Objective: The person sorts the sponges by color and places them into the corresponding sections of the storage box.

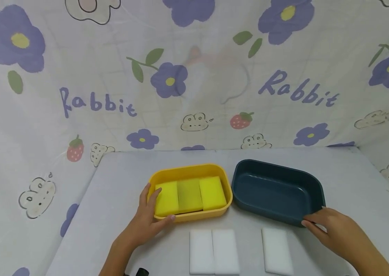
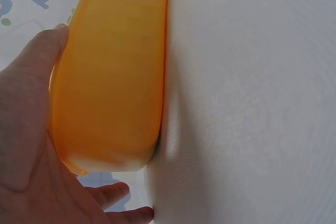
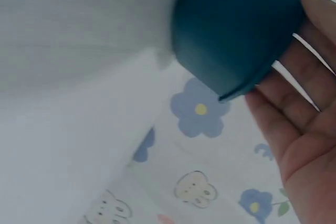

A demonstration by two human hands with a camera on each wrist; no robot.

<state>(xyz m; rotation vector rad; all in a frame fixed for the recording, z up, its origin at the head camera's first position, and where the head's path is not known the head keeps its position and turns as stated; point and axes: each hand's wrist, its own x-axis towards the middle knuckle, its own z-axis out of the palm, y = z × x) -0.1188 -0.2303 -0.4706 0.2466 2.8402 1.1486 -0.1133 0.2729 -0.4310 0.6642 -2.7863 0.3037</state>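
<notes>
A yellow plastic bin (image 1: 194, 218) holds three yellow sponge blocks (image 1: 190, 195) laid side by side. My left hand (image 1: 146, 218) grips the bin's left end, thumb at the front rim and fingers at the left side. In the left wrist view, the bin's outer wall (image 2: 113, 77) lies beside the thumb. To the right stands a dark blue bin (image 1: 274, 191) with a bare floor. Its front right corner is held by my right hand (image 1: 339, 230), between thumb and fingers. The right wrist view shows that bin's outside (image 3: 236, 30) against the fingers.
Two white sponge blocks (image 1: 213, 252) lie side by side in front of the yellow bin. Another white block (image 1: 277, 251) lies farther right. A small black object (image 1: 142, 272) shows at the bottom edge. Behind the white table (image 1: 111, 184) hangs a patterned cloth (image 1: 194, 76).
</notes>
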